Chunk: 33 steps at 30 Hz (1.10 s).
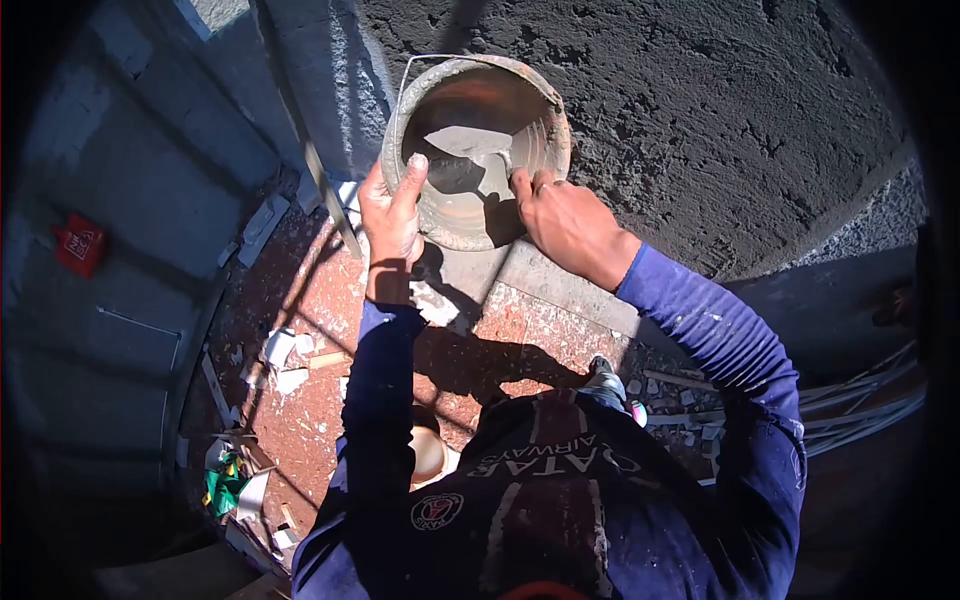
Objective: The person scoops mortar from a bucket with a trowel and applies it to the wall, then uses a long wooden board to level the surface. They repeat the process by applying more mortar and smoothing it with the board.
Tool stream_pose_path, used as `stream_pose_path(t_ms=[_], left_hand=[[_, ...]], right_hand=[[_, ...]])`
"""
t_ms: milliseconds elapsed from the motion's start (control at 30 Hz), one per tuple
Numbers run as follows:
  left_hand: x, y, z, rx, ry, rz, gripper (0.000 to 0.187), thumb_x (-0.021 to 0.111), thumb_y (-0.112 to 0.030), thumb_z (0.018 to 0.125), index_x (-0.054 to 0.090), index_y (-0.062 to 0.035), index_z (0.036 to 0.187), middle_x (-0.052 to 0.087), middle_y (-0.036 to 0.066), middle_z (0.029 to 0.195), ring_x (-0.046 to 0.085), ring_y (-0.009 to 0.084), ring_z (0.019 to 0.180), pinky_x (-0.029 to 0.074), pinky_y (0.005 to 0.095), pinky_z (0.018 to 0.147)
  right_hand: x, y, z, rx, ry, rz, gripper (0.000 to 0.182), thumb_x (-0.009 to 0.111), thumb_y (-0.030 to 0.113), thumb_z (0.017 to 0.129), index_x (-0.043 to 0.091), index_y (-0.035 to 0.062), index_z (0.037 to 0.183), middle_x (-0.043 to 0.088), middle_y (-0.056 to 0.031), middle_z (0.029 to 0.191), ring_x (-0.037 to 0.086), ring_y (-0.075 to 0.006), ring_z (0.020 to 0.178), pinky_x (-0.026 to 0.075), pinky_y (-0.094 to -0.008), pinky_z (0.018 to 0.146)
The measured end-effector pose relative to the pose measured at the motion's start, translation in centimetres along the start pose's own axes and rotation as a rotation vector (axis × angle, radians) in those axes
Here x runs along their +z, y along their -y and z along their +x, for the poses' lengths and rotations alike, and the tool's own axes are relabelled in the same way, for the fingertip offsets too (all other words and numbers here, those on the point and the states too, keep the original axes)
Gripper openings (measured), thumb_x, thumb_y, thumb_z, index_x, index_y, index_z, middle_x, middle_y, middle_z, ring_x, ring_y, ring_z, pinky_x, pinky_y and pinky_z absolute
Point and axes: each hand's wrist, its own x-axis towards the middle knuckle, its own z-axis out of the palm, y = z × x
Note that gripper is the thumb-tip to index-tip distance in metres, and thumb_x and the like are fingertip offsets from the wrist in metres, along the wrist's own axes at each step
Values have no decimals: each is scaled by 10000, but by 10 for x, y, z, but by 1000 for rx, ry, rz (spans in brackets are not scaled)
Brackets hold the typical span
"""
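Observation:
A mortar-smeared bucket (pixel 548 150) is tilted so that its mouth faces me, with wet grey mortar (pixel 462 140) inside and a thin wire handle at its upper left rim. My left hand (pixel 395 210) grips the bucket's left side, thumb over the rim and fingers behind the wall. Inside the mouth, at the lower right, my right hand (pixel 570 218) is closed around what looks like a trowel (pixel 497 178). Its grip is hidden in my fist, and mortar coats the part that shows.
Fresh, rough mortar covers the wall surface (pixel 720 130) at the upper right. A wooden batten (pixel 315 165) leans left of the bucket. Broken white pieces (pixel 283 352) litter the reddish floor. Several long pale strips (pixel 860 400) lie at right, and a red item (pixel 80 245) at far left.

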Motion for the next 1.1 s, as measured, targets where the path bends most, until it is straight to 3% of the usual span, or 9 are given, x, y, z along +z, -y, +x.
stream_pose_path(t_ms=[167, 267, 400, 533, 633, 733, 933, 1033, 1100], left_hand=[[-1, -1, 6, 7, -2, 27, 373, 669, -110, 862, 572, 14, 1200, 631, 43, 1045, 556, 102, 908, 431, 249, 832], [6, 0, 8, 37, 36, 76, 387, 672, -113, 860, 561, 15, 1208, 627, 62, 1080, 578, 123, 951, 454, 278, 859], [12, -4, 11, 63, -24, 24, 358, 671, -110, 861, 573, 16, 1183, 633, 55, 1044, 578, 110, 910, 457, 270, 839], [6, 5, 7, 49, 8, 130, 379, 657, -89, 867, 560, 22, 1217, 629, 49, 1057, 567, 107, 920, 441, 249, 844], [15, 4, 7, 72, -24, 55, 360, 671, -110, 862, 573, 24, 1181, 631, 48, 1033, 569, 104, 904, 448, 255, 832], [19, 7, 1, 62, -52, -8, 340, 678, -124, 861, 584, 22, 1154, 633, 40, 1008, 574, 102, 878, 462, 267, 811], [6, 12, 8, 195, -36, 212, 457, 657, -117, 871, 505, 44, 1271, 589, 107, 1198, 537, 152, 1077, 387, 281, 965], [10, 7, 4, 162, -28, 195, 481, 654, -115, 872, 484, 50, 1291, 556, 122, 1257, 509, 167, 1138, 360, 295, 1003], [16, -3, 2, 178, -18, 212, 487, 648, -113, 876, 472, 59, 1296, 547, 122, 1268, 504, 165, 1145, 364, 293, 1000]], right_hand=[[-6, -1, -6, -90, 172, -28, 341, 415, 40, 841, 440, -145, 1126, 588, -277, 818, 647, -368, 654, 534, -434, 554], [-2, 5, -2, 7, -156, 32, 235, 417, 30, 839, 500, -147, 970, 613, -274, 777, 672, -353, 670, 552, -405, 534], [7, -2, -17, -72, 97, -85, 272, 432, 28, 838, 473, -145, 1043, 600, -251, 777, 663, -344, 659, 546, -393, 529], [8, -3, -6, 57, -196, 4, 283, 442, 36, 838, 465, -166, 1035, 598, -295, 815, 668, -357, 674, 553, -396, 532], [14, 3, -28, -9, 133, -47, 292, 452, 36, 835, 467, -166, 1045, 607, -266, 782, 669, -345, 659, 551, -399, 534], [3, 4, -13, 30, -114, 32, 305, 466, 42, 833, 471, -173, 1050, 606, -265, 777, 666, -338, 649, 553, -397, 523], [11, 13, -21, 50, 114, -163, 341, 449, 23, 838, 451, -164, 1123, 606, -240, 827, 662, -321, 665, 555, -359, 531], [11, 7, -1, 119, -209, -89, 330, 470, 23, 829, 457, -177, 1092, 599, -257, 820, 666, -323, 676, 558, -367, 523], [22, 15, -10, 123, -134, -113, 330, 470, 21, 831, 458, -171, 1099, 600, -253, 829, 666, -324, 682, 558, -366, 530]])
